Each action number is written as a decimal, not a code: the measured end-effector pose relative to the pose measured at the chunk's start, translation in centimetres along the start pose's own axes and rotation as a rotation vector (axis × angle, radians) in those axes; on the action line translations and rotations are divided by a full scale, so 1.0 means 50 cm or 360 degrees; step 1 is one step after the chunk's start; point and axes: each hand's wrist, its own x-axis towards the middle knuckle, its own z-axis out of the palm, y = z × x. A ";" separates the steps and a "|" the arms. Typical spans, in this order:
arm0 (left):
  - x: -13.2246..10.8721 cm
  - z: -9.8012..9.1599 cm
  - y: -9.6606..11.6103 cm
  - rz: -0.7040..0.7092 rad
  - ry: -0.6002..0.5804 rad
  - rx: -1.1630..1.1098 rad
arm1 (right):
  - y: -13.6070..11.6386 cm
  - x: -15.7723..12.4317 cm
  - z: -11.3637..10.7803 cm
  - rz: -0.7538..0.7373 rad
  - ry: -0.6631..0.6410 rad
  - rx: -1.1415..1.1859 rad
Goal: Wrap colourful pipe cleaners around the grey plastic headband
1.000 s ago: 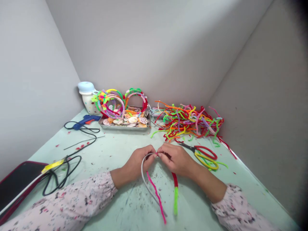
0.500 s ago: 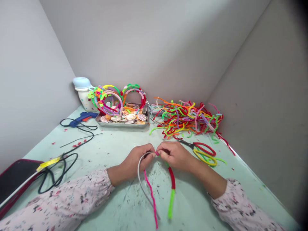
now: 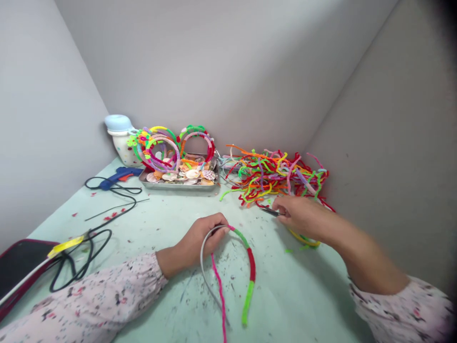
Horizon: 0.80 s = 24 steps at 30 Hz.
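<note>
The left hand [image 3: 196, 240] is pinching the near headband [image 3: 253, 264]; the right hand [image 3: 303, 216] is covering the scissors [image 3: 270, 211] at right, its grip unclear. A slack pinch risks the pink strand [image 3: 218, 281] unwinding.

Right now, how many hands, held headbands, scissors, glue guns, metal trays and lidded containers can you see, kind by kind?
Left hand and right hand: 2
Held headband: 1
Scissors: 1
Glue gun: 1
Metal tray: 1
Lidded container: 1
Total: 7

A head camera overlooks the table [image 3: 285, 295], facing forward.
</note>
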 end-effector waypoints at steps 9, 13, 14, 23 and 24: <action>0.000 0.003 -0.009 -0.0081 0.0080 -0.0138 | 0.062 -0.039 0.063 0.0383 -0.0175 -0.0330; 0.003 0.004 -0.010 -0.0081 0.0079 -0.0161 | 0.086 -0.035 0.081 0.0282 -0.0114 -0.0304; 0.004 0.004 -0.010 -0.0082 0.0075 -0.0166 | 0.092 -0.034 0.083 0.0253 -0.0106 -0.0277; 0.007 0.004 -0.017 -0.0133 0.0080 -0.0239 | 0.094 -0.036 0.069 0.0181 -0.0102 -0.0177; 0.008 0.004 -0.018 -0.0138 0.0085 -0.0243 | 0.096 -0.036 0.069 0.0174 -0.0081 -0.0164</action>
